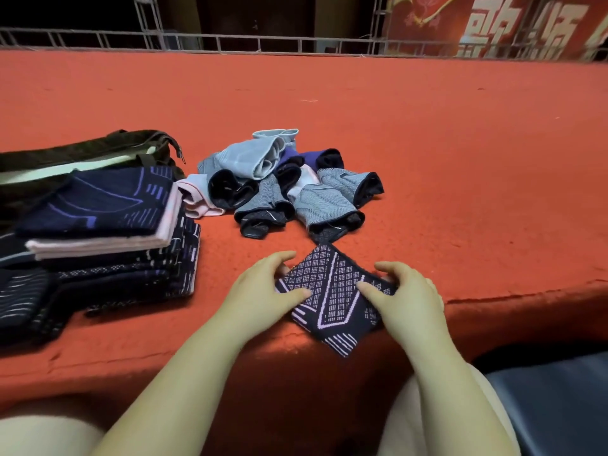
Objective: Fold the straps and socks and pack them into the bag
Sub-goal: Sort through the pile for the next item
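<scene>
Beside the red-orange carpet's (427,143) edge, a navy sock (335,291) patterned with lilac dotted diamonds; behind it, grey, pale-blue, pink socks (283,182).

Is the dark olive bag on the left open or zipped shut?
Open: the dark olive bag gapes, showing pale lining.

A wide worktop (427,143) covered in red-orange felt is shown, its near edge worn and wrinkled. Along its far edge a grey metal railing (230,44) is seen, with a truss post (148,14) rising behind it. Beyond, the space is dark. At upper right a red banner (493,24) with large white characters is partly visible.
</scene>
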